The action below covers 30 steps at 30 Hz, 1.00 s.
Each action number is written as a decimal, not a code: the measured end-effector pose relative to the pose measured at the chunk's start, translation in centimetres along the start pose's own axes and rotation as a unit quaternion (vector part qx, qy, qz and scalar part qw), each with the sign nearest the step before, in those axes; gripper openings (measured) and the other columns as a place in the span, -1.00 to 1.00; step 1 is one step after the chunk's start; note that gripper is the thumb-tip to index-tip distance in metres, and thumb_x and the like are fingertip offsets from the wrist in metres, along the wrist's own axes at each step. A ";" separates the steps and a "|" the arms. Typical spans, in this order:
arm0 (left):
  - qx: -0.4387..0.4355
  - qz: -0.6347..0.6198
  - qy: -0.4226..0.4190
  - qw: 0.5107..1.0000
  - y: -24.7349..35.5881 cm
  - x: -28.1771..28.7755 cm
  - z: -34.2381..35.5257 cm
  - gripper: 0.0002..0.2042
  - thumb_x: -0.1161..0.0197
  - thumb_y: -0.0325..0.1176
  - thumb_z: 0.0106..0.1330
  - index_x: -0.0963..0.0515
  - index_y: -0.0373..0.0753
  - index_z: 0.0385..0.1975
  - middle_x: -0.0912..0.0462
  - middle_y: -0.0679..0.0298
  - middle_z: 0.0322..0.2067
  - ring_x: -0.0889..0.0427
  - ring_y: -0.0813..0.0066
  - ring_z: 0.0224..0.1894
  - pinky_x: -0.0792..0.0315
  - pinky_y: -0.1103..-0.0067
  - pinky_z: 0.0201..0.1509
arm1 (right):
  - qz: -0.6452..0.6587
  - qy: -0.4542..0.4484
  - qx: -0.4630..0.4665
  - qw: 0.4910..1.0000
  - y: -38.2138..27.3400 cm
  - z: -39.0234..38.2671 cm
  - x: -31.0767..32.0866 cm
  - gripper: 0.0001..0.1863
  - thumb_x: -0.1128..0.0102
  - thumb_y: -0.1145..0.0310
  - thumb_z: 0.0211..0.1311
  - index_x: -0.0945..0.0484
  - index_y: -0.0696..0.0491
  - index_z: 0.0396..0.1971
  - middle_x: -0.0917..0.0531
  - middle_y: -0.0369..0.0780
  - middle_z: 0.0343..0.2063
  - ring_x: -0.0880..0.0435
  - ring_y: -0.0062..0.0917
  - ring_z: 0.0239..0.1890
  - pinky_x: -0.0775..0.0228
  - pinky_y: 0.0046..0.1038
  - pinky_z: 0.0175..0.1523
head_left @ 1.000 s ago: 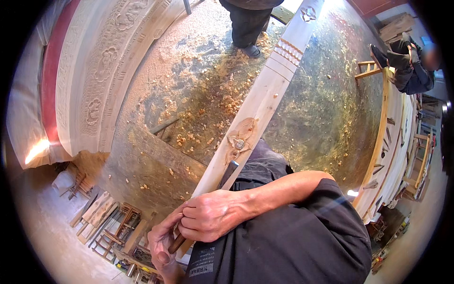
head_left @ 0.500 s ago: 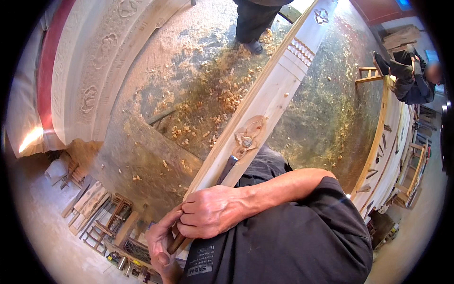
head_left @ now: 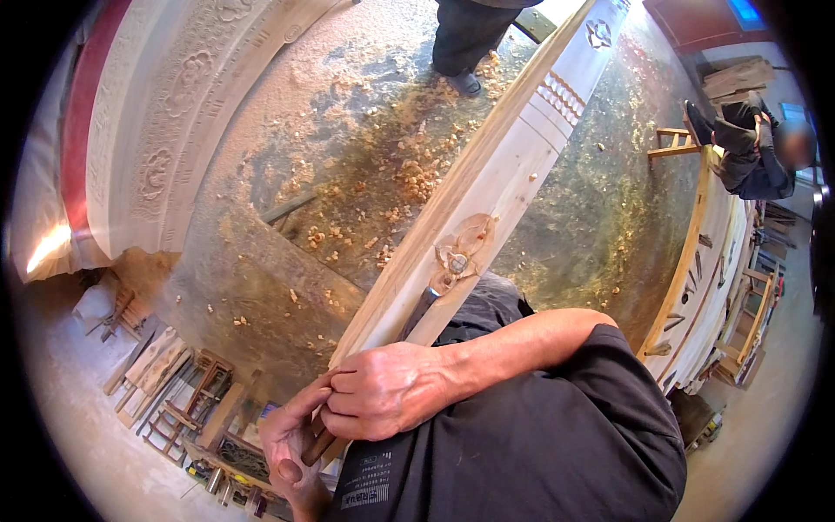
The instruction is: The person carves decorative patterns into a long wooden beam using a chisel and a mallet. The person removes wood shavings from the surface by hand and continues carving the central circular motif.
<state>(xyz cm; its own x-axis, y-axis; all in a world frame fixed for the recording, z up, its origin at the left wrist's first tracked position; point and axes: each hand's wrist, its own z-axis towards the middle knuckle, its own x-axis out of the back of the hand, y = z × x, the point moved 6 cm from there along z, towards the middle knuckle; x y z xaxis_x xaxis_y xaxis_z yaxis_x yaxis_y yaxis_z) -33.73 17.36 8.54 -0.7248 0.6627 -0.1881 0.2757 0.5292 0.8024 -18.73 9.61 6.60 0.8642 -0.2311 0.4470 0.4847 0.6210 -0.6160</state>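
A long pale wooden beam point(head_left: 504, 174) runs diagonally from my lap toward the top right, with cut lines, a notched band and carved floral motifs. The metal blade of a chisel point(head_left: 418, 310) lies along it, its tip at the lower edge of the nearer carved flower point(head_left: 477, 233). My right hand point(head_left: 372, 391) is closed around the chisel's wooden handle, knuckles up, across the beam. My left hand point(head_left: 291, 439) is closed on the same handle just below and left of it, its fingers partly hidden behind my right hand.
Large carved panels point(head_left: 165, 113) stand at left. A standing person's legs point(head_left: 470, 39) are at top. A seated person point(head_left: 752, 152) is at right by a board with hand tools point(head_left: 687, 296). Wood shavings point(head_left: 417, 187) litter the floor; stacked boards and stools point(head_left: 165, 383) are at lower left.
The chisel tip has moved up into the lower part of the carved flower. The surroundings have shifted slightly in view, and the beam's side face shows more. Both hands still grip the handle.
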 end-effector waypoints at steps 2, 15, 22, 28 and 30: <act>-0.030 0.041 -0.013 0.999 0.5 -0.6 0.3 0.14 -0.34 0.55 0.16 -0.52 -0.68 0.22 -0.56 -0.41 0.24 -0.65 -0.11 0.25 -0.50 0.23 0.38 | 0.010 0.000 -0.002 1.000 0.1 0.1 0.0 -0.81 -0.27 0.31 0.13 -0.49 0.09 -0.43 -0.54 -0.29 -0.52 -0.64 -0.43 -0.40 -0.49 -0.40 -0.26; 0.017 0.052 0.031 0.998 0.2 0.3 0.8 0.24 -0.43 0.61 0.02 -0.52 -0.72 0.20 -0.63 -0.32 0.18 -0.69 -0.01 0.23 -0.58 0.30 0.32 | 0.025 -0.037 -0.045 0.998 0.8 0.2 0.4 -0.85 -0.24 0.29 0.21 -0.51 0.02 -0.42 -0.62 -0.29 -0.48 -0.72 -0.39 -0.38 -0.55 -0.33 -0.31; 0.006 0.068 0.002 0.998 0.6 0.2 0.2 0.23 -0.40 0.61 0.05 -0.52 -0.71 0.22 -0.64 -0.31 0.18 -0.65 -0.02 0.27 -0.40 0.23 0.46 | 0.007 -0.014 -0.021 1.000 0.2 0.0 0.3 -0.82 -0.26 0.30 0.16 -0.51 0.08 -0.40 -0.53 -0.31 -0.50 -0.63 -0.44 -0.40 -0.47 -0.38 -0.29; 0.000 0.071 0.007 0.997 0.7 0.0 -0.3 0.21 -0.38 0.60 0.08 -0.54 -0.70 0.21 -0.64 -0.34 0.18 -0.63 -0.03 0.28 -0.33 0.21 0.50 | 0.026 -0.004 -0.002 1.000 0.0 0.1 -0.1 -0.82 -0.26 0.31 0.18 -0.53 0.11 -0.37 -0.54 -0.28 -0.50 -0.63 -0.41 -0.40 -0.50 -0.37 -0.25; -0.014 0.067 0.002 0.998 0.6 0.1 -0.4 0.19 -0.38 0.60 0.09 -0.55 -0.69 0.19 -0.64 -0.34 0.19 -0.64 -0.03 0.28 -0.33 0.21 0.50 | 0.027 -0.010 -0.001 1.000 0.0 0.0 -0.1 -0.82 -0.26 0.31 0.18 -0.54 0.11 -0.36 -0.55 -0.28 -0.50 -0.64 -0.41 -0.40 -0.50 -0.37 -0.24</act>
<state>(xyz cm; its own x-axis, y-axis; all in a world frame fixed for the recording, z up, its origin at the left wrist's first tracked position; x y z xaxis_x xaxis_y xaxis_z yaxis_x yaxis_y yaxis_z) -33.85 17.51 9.24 -0.6848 0.7248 -0.0758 0.3534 0.4213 0.8352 -18.86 9.63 6.54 0.8858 -0.1822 0.4268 0.4385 0.6298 -0.6412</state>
